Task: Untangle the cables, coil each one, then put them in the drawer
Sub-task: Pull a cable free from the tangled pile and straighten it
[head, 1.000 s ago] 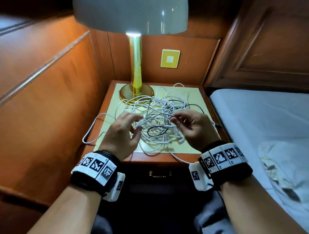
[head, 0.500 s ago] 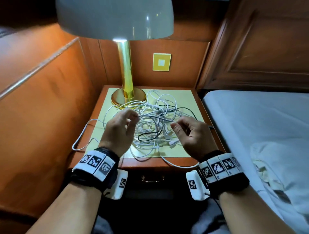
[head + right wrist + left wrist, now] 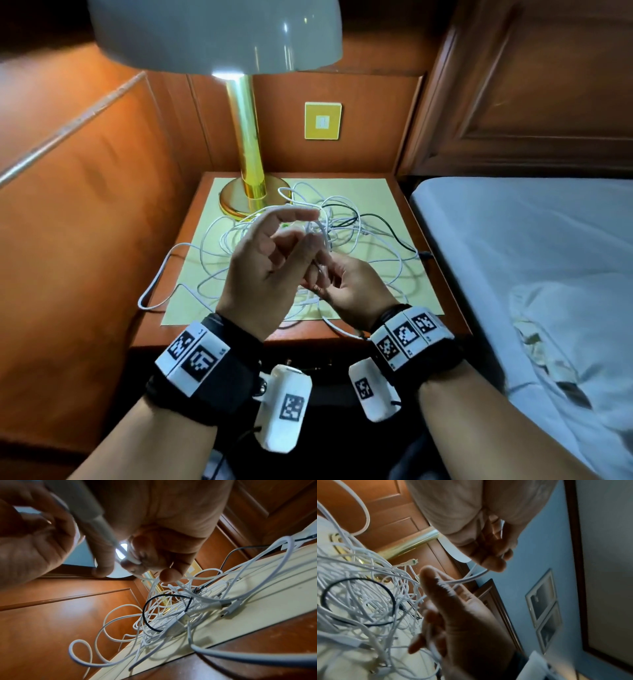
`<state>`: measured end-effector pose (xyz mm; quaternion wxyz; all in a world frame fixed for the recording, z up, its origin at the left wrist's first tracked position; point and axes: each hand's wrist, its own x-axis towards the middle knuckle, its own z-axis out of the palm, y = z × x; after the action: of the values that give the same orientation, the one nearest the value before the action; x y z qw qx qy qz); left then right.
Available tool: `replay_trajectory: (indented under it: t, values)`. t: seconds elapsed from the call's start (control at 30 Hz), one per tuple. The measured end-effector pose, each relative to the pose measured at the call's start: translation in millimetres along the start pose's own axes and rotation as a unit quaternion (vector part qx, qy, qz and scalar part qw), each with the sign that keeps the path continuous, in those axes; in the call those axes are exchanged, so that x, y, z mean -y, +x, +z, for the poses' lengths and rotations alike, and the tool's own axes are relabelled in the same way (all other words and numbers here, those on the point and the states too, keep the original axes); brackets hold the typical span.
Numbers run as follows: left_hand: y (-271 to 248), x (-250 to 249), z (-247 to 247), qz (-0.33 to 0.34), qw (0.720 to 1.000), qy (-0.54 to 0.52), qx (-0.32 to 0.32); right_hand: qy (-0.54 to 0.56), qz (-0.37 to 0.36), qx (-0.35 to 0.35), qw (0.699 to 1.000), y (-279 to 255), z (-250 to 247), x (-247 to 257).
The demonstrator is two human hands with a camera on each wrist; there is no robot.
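A tangle of white cables [image 3: 359,236] [image 3: 359,601] [image 3: 180,608], with one black cable [image 3: 387,222] [image 3: 145,609] looped through it, lies on the nightstand's yellow mat [image 3: 380,192]. Both hands are raised just above the pile, close together. My left hand [image 3: 291,236] [image 3: 493,555] curls its fingers round a white cable [image 3: 471,578]. My right hand [image 3: 339,281] [image 3: 154,561] pinches the same white strand [image 3: 135,561] between thumb and fingertips. The strand trails down into the pile. The drawer front [image 3: 322,365] under the tabletop is mostly hidden behind my wrists.
A brass lamp [image 3: 246,154] stands at the back left of the nightstand [image 3: 445,294], its shade overhead. One white loop [image 3: 154,291] hangs off the left edge. Wood panelling closes the left and back. A bed [image 3: 531,257] lies along the right.
My hands were apart and low on the tangle. They have risen and come together, and the left hand now holds a white strand along with the right.
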<state>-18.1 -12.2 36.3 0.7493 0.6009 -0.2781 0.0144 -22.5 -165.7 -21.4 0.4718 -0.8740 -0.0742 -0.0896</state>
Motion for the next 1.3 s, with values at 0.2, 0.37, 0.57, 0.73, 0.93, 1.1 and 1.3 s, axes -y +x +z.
replay_trajectory:
  t: [0.2, 0.37, 0.57, 0.73, 0.93, 1.1, 1.3]
  values:
    - [13.9, 24.9, -30.1, -0.072, 0.993, 0.058, -0.070, 0.062, 0.001, -0.095, 0.994, 4.1, -17.9, 0.4]
    - [10.5, 59.1, -29.5, -0.060, 0.941, 0.323, 0.081, 0.252, 0.056, -0.104, 0.961, 6.5, -26.6, 9.8]
    - [12.3, 74.1, -25.4, -0.029, 0.927, 0.355, 0.115, 0.505, 0.103, -0.097, 0.852, 8.2, -29.7, 18.2]
    - [24.8, 75.8, -38.7, 0.022, 0.925, 0.379, -0.013, 0.489, 0.160, -0.162, 0.842, 10.4, -34.9, 11.7]
    - [28.6, 62.8, -39.8, 0.092, 0.922, 0.364, -0.099, 0.371, 0.261, -0.148, 0.879, 8.7, -35.9, -3.3]
    - [31.3, 54.0, -41.0, 0.018, 0.948, 0.267, -0.173, 0.374, 0.281, -0.122, 0.876, 7.1, -38.1, -4.6]
    - [33.7, 48.9, -44.6, -0.043, 0.959, 0.176, -0.217, 0.297, 0.270, -0.120, 0.908, 7.3, -37.3, -8.7]
